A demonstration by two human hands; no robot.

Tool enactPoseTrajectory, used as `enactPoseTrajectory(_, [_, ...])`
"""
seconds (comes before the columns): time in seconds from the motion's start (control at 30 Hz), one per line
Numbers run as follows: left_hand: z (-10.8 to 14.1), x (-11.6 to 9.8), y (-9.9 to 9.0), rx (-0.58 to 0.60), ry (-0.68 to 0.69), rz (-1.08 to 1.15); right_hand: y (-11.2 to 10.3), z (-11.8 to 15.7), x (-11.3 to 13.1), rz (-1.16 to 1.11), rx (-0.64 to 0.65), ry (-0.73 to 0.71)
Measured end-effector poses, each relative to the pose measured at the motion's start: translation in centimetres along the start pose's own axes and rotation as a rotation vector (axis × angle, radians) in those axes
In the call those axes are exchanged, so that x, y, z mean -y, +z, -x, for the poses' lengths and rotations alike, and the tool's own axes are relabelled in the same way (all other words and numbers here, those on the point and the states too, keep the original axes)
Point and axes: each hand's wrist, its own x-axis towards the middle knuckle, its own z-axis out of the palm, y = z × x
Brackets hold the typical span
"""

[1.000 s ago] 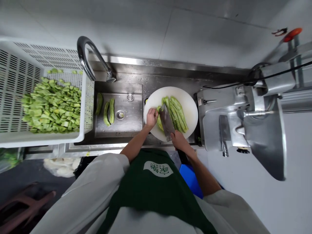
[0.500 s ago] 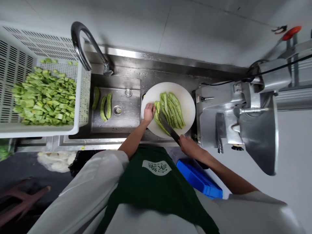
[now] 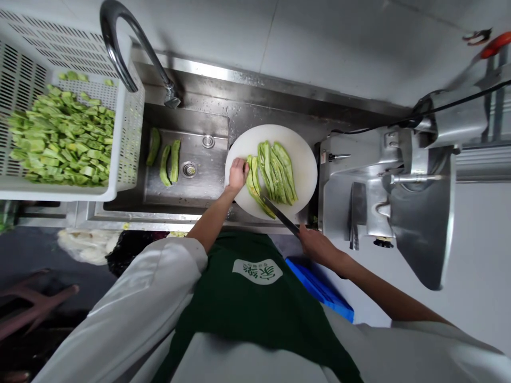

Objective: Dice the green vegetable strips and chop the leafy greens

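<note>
A metal machine [image 3: 339, 199] stands just right of the cutting board [image 3: 305, 165]; well to the board's left is a white basket [image 3: 130, 138] heaped with green chunks [image 3: 64, 141], and the sink [image 3: 207, 183] lies between basket and board. On the board's middle, a row of green strips [image 3: 278, 173] lies side by side, pointing away from the person. Left of that row, still on the board, is a split green vegetable [image 3: 253, 186], its long axis slanting from the board's far left towards its near edge. The right hand [image 3: 315, 243], beyond the board's near right edge, is wrapped round the handle of the knife [image 3: 281, 217], whose tip meets the vegetable about midway. The left hand [image 3: 238, 173], over the board's left edge, is nearer: its curled fingers [image 3: 245, 167] sit at the vegetable's far end, which lies just to their right; whether they pinch it, I cannot tell.
</note>
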Motion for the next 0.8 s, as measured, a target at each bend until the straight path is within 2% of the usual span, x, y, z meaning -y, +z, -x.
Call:
enactPoseTrajectory(0.13, [0.0,0.1,0.0,-0.005,0.004,-0.018,3.0,0.7,-1.7,-0.062,0.033,0.039])
enactPoseTrajectory(0.23, [0.0,-0.1,0.2,-0.016,0.011,-0.049,6.4,2.3,-3.9,-0.131,0.054,0.077])
enactPoseTrajectory(0.37, [0.0,-0.5,0.1,-0.033,0.007,-0.046,10.7,5.8,-7.1,-0.132,0.01,0.111])
enactPoseTrajectory(0.43, [-0.1,-0.2,-0.9,-0.096,-0.034,-0.038,11.9,6.7,-7.7,-0.128,-0.03,0.089])
enactPoseTrajectory(0.5, [-0.1,0.8,-3.1,-0.225,-0.161,-0.073,12.0,6.1,-7.2,-0.142,-0.075,0.053])
enactPoseTrajectory(0.57, [0.3,2.5,-6.5,-0.326,-0.329,-0.144,11.2,3.9,-5.3,-0.15,-0.116,0.001])
enactPoseTrajectory(0.67, [1.6,5.6,-12.9,-0.286,-0.534,-0.22,9.5,-1.0,-1.2,-0.151,-0.167,-0.055])
enactPoseTrajectory(0.73, [2.7,7.5,-17.1,-0.227,-0.619,-0.227,8.7,-3.9,1.2,-0.194,-0.181,-0.044])
enactPoseTrajectory(0.8, [3.6,9.2,-20.6,-0.204,-0.662,-0.216,8.4,-5.8,2.7,-0.268,-0.213,-0.011])
